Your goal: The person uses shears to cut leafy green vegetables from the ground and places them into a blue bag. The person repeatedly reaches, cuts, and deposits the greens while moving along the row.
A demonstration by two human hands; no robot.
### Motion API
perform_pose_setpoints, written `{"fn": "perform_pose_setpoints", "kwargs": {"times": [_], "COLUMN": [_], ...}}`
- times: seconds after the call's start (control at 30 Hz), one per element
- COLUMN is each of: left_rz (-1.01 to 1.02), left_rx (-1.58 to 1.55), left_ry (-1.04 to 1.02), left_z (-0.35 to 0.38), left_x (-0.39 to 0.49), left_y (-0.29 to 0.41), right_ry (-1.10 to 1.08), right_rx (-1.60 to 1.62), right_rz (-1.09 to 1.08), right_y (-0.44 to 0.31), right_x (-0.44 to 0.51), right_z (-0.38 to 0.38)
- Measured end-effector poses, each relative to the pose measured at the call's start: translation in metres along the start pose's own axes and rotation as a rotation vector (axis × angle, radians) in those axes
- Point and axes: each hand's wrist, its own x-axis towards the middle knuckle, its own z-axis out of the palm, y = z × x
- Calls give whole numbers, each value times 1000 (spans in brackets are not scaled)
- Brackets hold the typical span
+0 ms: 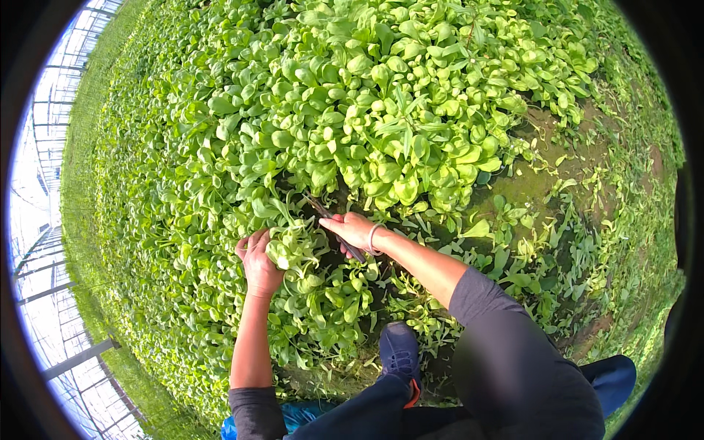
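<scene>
My left hand (260,263) is closed round a bunch of leafy green plants (294,250), whose pale stems point towards the right hand. In my right hand (353,231) is a narrow, dark cutting tool (319,205), held by its handle. The tip points up and left, low among the stems of the standing leafy greens (385,170). Whether it is a knife or a sickle cannot be told. The two hands are apart, with the bunch between them. The fingertips of the left hand are partly hidden by leaves.
Dense leafy greens spread ahead and to the left. Soil (550,143) with scattered cut leaves lies at the right. My shoe (399,352) stands at the bed's near edge, beside low plants. A blue plastic bag (305,413) lies by my leg. A greenhouse frame (77,360) rises far left.
</scene>
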Motion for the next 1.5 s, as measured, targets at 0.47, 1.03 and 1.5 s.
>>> {"fn": "perform_pose_setpoints", "kwargs": {"times": [0.47,1.03,1.5], "left_rz": [-52,8,65], "left_rx": [-160,-399,-357], "left_ry": [-388,-101,-84], "left_z": [-13,22,20], "left_x": [34,-42,-82], "left_y": [-5,-14,0], "right_ry": [-123,234,118], "right_rx": [-102,47,-218], "right_rz": [272,91,362], "right_y": [-11,15,5], "right_x": [-8,-36,-33], "right_z": [-1,41,58]}}
